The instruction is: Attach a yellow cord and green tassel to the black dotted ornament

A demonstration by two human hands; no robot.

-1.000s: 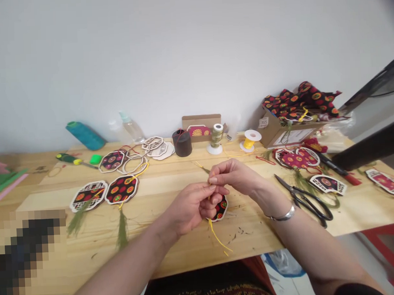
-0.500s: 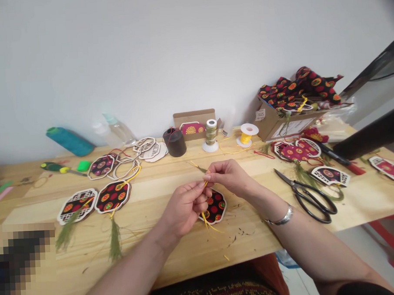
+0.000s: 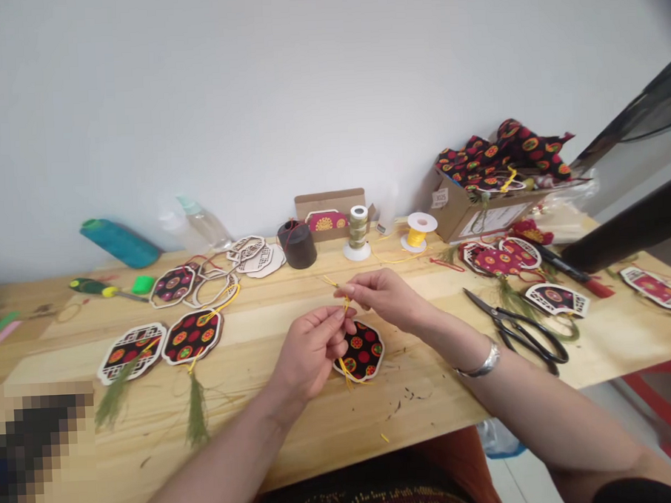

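Above the table's front middle, my left hand pinches a thin yellow cord between thumb and fingers. My right hand is closed just above it, thumb and forefinger gripping the upper stretch of the same cord. Loose yellow ends hang under my left hand, and a short tip sticks out past my right fingertips. Beneath the hands lies a scalloped pendant of dark flower-print fabric with a pale rim, partly hidden by my left hand. Whether the cord is fastened to this pendant I cannot tell.
Two similar pendants with green tassels lie left. Black scissors rest at right, near a fan-shaped piece. Behind stand a black spool, a green thread spool, a yellow cord spool and a fabric-filled cardboard box.
My right hand has shifted slightly left and up along the cord, so more yellow cord shows between the hands. More of the pendant below is visible. The view has moved slightly.
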